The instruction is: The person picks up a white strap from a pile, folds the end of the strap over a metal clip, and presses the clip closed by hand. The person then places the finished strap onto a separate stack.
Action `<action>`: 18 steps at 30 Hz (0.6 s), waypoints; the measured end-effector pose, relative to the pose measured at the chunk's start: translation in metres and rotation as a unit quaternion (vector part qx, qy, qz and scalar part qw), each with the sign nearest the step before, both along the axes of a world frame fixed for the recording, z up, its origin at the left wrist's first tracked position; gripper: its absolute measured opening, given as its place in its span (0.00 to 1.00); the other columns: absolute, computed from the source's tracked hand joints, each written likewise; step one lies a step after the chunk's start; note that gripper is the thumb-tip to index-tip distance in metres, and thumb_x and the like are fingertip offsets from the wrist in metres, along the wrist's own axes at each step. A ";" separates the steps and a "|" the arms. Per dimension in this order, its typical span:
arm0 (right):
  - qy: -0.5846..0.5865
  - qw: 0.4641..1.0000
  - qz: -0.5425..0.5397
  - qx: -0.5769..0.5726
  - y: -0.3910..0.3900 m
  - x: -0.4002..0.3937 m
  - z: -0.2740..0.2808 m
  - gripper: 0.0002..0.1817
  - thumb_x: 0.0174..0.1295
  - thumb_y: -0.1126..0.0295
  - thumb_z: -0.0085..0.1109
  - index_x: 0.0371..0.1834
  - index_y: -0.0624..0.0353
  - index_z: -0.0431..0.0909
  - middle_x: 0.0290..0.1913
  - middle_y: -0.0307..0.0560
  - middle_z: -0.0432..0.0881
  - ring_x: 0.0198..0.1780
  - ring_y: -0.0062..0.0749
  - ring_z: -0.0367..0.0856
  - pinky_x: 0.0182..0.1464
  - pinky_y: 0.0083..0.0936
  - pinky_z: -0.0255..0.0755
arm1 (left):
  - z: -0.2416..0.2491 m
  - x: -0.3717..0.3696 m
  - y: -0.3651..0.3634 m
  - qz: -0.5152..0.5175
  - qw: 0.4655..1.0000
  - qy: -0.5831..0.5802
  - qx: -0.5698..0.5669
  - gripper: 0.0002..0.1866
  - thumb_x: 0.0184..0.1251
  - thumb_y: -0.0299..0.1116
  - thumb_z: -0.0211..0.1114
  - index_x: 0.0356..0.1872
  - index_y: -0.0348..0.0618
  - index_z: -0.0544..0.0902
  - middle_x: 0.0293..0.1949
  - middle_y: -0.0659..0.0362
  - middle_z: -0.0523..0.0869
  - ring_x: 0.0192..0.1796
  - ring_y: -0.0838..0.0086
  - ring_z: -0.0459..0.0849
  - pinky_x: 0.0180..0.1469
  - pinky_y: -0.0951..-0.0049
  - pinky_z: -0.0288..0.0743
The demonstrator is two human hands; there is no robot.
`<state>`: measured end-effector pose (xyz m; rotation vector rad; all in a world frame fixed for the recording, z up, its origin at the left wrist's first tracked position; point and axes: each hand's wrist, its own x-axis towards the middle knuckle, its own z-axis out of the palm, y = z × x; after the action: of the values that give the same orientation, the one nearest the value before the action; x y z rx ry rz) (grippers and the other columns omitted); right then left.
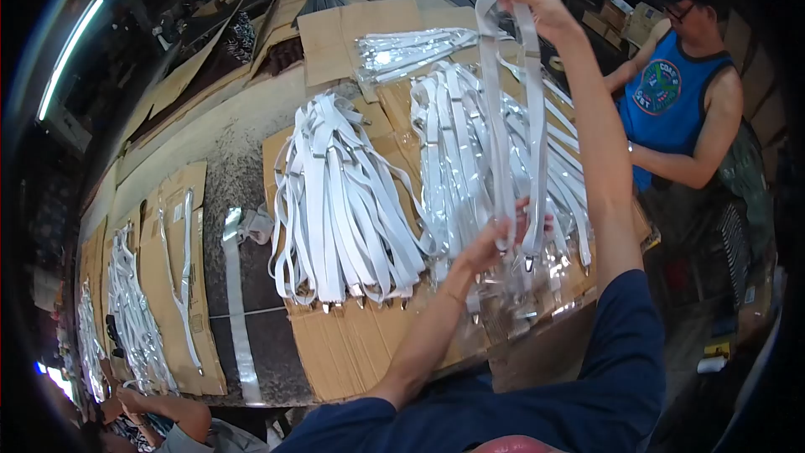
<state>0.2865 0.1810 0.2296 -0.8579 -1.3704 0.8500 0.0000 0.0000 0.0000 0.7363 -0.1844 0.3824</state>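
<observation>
White elastic straps with metal clips (537, 126) hang in a loop from my right hand (541, 8), raised at the upper right with its fingers closed on the top of the loop. Lower down, my left hand (499, 239) is at the hanging ends; its fingers are partly blurred, and what they grip cannot be made out. Behind the held straps lies a pile of white straps in clear plastic (453, 134). To its left, a pile of unwrapped white straps (335, 210) rests on cardboard (335, 352), clips toward me.
Flat wrapped straps (415, 50) lie at the back. More straps (134, 310) are on cardboard at the left, beside a person's arm (172, 411). A person in a blue tank top (675, 101) stands at the right. A clear tape strip (239, 310) crosses the dark table (272, 344).
</observation>
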 end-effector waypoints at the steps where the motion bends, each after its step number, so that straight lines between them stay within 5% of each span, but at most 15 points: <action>1: 0.027 1.000 -0.004 -0.008 0.010 -0.003 -0.012 0.19 0.60 0.72 0.63 0.56 0.60 0.75 0.44 0.41 0.83 0.44 0.27 0.82 0.48 0.19 0.76 | 0.000 -0.001 -0.004 0.038 0.997 0.056 0.023 0.43 0.60 0.54 0.65 0.67 0.34 0.59 0.53 0.44 0.79 0.56 0.62 0.80 0.55 0.64 0.77; 7: 0.088 0.990 -0.059 -0.090 0.089 -0.011 -0.092 0.20 0.55 0.77 0.67 0.52 0.66 0.77 0.37 0.46 0.83 0.34 0.25 0.82 0.37 0.18 0.77 | -0.019 0.020 0.025 0.129 0.971 0.198 -0.027 0.21 0.69 0.38 0.57 0.53 0.29 0.74 0.50 0.48 0.82 0.52 0.67 0.82 0.51 0.65 0.78; 11: 0.076 0.983 -0.066 -0.154 0.118 -0.004 -0.147 0.25 0.53 0.79 0.68 0.56 0.69 0.73 0.38 0.48 0.83 0.31 0.25 0.82 0.33 0.18 0.77 | -0.026 0.015 0.026 0.108 0.954 0.252 -0.125 0.20 0.69 0.35 0.54 0.52 0.26 0.74 0.52 0.47 0.81 0.55 0.65 0.81 0.56 0.64 0.76; 14: 0.014 0.984 -0.086 -0.158 0.123 -0.001 -0.171 0.29 0.51 0.77 0.70 0.57 0.70 0.71 0.43 0.52 0.83 0.39 0.29 0.82 0.42 0.21 0.77 | -0.033 0.012 0.026 0.046 0.960 0.183 -0.206 0.18 0.69 0.33 0.55 0.51 0.28 0.76 0.49 0.50 0.82 0.53 0.67 0.81 0.53 0.71 0.77; 16: -0.013 0.982 -0.107 -0.153 0.131 0.003 -0.187 0.31 0.50 0.75 0.71 0.58 0.71 0.71 0.45 0.53 0.82 0.43 0.30 0.82 0.47 0.23 0.76 | -0.049 0.013 0.025 0.010 0.942 0.202 -0.268 0.20 0.71 0.35 0.51 0.54 0.27 0.72 0.57 0.45 0.77 0.62 0.61 0.75 0.66 0.61 0.66; 18: -0.141 0.964 -0.175 -0.139 0.135 0.003 -0.195 0.35 0.47 0.71 0.74 0.59 0.70 0.70 0.49 0.55 0.81 0.49 0.33 0.80 0.54 0.26 0.72 | -0.045 0.011 0.019 0.011 0.946 0.184 -0.266 0.20 0.71 0.35 0.51 0.54 0.28 0.72 0.57 0.45 0.77 0.62 0.60 0.74 0.67 0.60 0.64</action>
<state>0.2899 0.3164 0.0348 -1.4396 -1.3017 0.6676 0.0110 0.0192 -0.0448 0.2644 0.2738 0.2896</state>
